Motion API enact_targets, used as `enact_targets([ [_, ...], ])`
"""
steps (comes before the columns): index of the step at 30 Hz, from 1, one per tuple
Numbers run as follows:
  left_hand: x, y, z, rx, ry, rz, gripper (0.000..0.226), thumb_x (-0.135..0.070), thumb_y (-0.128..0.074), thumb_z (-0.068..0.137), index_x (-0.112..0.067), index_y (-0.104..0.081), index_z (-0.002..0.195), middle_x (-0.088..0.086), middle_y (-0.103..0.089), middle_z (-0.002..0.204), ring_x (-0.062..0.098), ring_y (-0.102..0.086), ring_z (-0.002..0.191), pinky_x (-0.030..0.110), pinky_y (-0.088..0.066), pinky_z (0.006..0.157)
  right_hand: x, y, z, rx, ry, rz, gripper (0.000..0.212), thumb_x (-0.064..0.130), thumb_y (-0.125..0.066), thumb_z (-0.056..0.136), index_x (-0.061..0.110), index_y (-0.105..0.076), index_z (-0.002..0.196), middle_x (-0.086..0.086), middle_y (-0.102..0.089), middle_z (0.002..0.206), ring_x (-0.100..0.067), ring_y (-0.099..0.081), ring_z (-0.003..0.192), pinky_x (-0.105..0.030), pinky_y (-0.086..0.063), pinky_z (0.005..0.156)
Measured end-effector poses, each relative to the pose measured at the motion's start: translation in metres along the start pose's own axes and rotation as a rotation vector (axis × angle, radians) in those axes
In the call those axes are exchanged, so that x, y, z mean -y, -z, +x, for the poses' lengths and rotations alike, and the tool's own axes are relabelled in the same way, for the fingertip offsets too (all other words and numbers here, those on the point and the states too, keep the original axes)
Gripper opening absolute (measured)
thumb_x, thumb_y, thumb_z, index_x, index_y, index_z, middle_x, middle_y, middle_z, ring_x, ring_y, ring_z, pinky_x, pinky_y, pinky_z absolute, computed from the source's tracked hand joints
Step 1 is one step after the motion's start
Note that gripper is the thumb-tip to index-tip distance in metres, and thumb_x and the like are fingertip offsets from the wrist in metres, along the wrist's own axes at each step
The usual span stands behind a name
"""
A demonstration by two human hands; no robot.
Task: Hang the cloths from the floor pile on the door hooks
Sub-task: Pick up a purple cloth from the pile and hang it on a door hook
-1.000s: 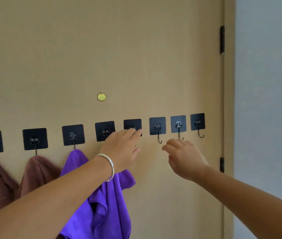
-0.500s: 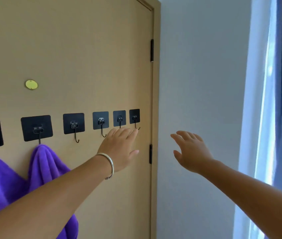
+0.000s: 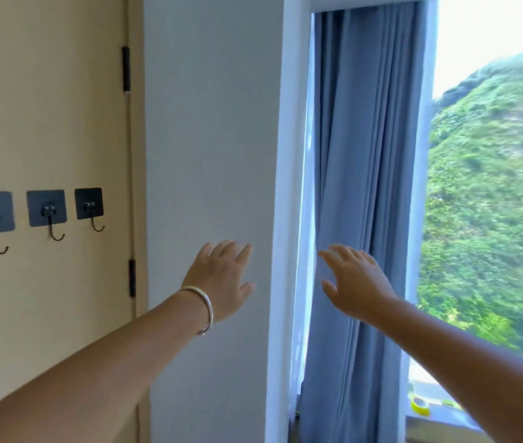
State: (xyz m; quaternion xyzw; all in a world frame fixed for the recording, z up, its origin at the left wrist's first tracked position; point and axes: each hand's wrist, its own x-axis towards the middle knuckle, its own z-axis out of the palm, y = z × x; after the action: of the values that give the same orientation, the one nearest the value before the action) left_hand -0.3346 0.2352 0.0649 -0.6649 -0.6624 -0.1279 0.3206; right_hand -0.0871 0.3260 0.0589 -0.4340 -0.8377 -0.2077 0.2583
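Both arms stretched forward, palms facing away. Left hand point(image 3: 222, 276), silver bangle point(image 3: 204, 310) at the wrist, fingers straight and spread, holding nothing, in front of the white wall point(image 3: 209, 139). Right hand point(image 3: 354, 281) likewise flat, fingers extended, empty, against the blue curtain point(image 3: 365, 155). Tan door point(image 3: 46, 107) at left carries three black adhesive hooks point(image 3: 50, 215) in a row, all bare. No cloth or floor pile in view. Green hillside point(image 3: 493, 203) beyond the window.
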Motion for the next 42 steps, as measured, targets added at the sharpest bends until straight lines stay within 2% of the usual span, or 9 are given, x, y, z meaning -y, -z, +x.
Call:
enact_targets([
  [6, -0.102, 0.000, 0.045, -0.051, -0.169, -0.126, 0.071, -0.053, -0.035, 0.094, -0.020, -0.011, 0.152, 0.004, -0.023, 0.155, 0.020, -0.017, 0.144, 0.040, -0.013, 0.117, -0.098, 0.036, -0.066, 0.035, -0.174, -0.135, 0.059, 0.042, -0.055, 0.088, 0.026, -0.037, 0.143, 0.000, -0.041, 0.144, -0.022, -0.041, 0.131, -0.036, -0.030, 0.107],
  [11, -0.194, 0.013, 0.074, -0.077, -0.290, -0.192, 0.071, -0.054, -0.037, 0.095, -0.020, -0.010, 0.152, 0.006, -0.022, 0.156, 0.021, -0.016, 0.145, 0.043, -0.012, 0.119, -0.167, 0.067, -0.128, 0.058, -0.295, -0.206, 0.059, 0.043, -0.054, 0.089, 0.028, -0.037, 0.144, 0.000, -0.040, 0.148, -0.023, -0.041, 0.133, -0.038, -0.029, 0.109],
  [15, -0.301, 0.034, 0.089, -0.111, -0.415, -0.309, 0.071, -0.053, -0.040, 0.094, -0.020, -0.012, 0.151, 0.005, -0.025, 0.154, 0.021, -0.018, 0.144, 0.045, -0.013, 0.119, -0.233, 0.105, -0.196, 0.079, -0.415, -0.284, 0.060, 0.044, -0.053, 0.090, 0.029, -0.033, 0.145, 0.000, -0.037, 0.150, -0.023, -0.039, 0.134, -0.039, -0.030, 0.109],
  [20, -0.427, 0.062, 0.093, -0.130, -0.555, -0.409, 0.073, -0.054, -0.041, 0.094, -0.022, -0.010, 0.151, 0.006, -0.024, 0.155, 0.023, -0.020, 0.143, 0.046, -0.012, 0.118, -0.299, 0.153, -0.287, 0.089, -0.556, -0.344, 0.058, 0.039, -0.058, 0.089, 0.025, -0.040, 0.142, -0.004, -0.042, 0.146, -0.025, -0.043, 0.132, -0.045, -0.034, 0.107],
  [24, -0.520, 0.086, 0.090, -0.144, -0.661, -0.487, 0.072, -0.054, -0.041, 0.093, -0.023, -0.011, 0.151, 0.006, -0.024, 0.156, 0.023, -0.020, 0.144, 0.045, -0.010, 0.118, -0.341, 0.191, -0.359, 0.104, -0.653, -0.410, 0.059, 0.039, -0.057, 0.089, 0.025, -0.037, 0.143, -0.002, -0.040, 0.147, -0.020, -0.040, 0.134, -0.045, -0.029, 0.113],
  [34, -0.724, 0.157, 0.041, -0.206, -0.879, -0.725, 0.072, -0.056, -0.039, 0.093, -0.024, -0.012, 0.151, 0.003, -0.025, 0.155, 0.022, -0.021, 0.143, 0.044, -0.018, 0.118, -0.398, 0.287, -0.522, 0.070, -0.944, -0.530, 0.053, 0.038, -0.051, 0.091, 0.027, -0.040, 0.142, 0.003, -0.043, 0.144, -0.016, -0.041, 0.131, -0.040, -0.029, 0.113],
  [38, -0.781, 0.183, 0.004, -0.263, -0.946, -0.880, 0.066, -0.055, -0.041, 0.092, -0.027, -0.020, 0.149, 0.000, -0.029, 0.153, 0.020, -0.021, 0.143, 0.041, -0.014, 0.117, -0.394, 0.305, -0.579, 0.071, -1.062, -0.571, 0.055, 0.038, -0.051, 0.091, 0.026, -0.037, 0.143, 0.003, -0.040, 0.145, -0.017, -0.037, 0.133, -0.040, -0.027, 0.112],
  [42, -0.823, 0.195, -0.031, -0.202, -1.000, -1.008, 0.066, -0.056, -0.040, 0.091, -0.032, -0.022, 0.149, -0.004, -0.027, 0.154, 0.017, -0.016, 0.145, 0.042, -0.012, 0.119, -0.383, 0.319, -0.628, 0.028, -1.162, -0.627, 0.054, 0.037, -0.053, 0.090, 0.025, -0.040, 0.142, 0.002, -0.044, 0.143, -0.018, -0.037, 0.133, -0.042, -0.025, 0.113],
])
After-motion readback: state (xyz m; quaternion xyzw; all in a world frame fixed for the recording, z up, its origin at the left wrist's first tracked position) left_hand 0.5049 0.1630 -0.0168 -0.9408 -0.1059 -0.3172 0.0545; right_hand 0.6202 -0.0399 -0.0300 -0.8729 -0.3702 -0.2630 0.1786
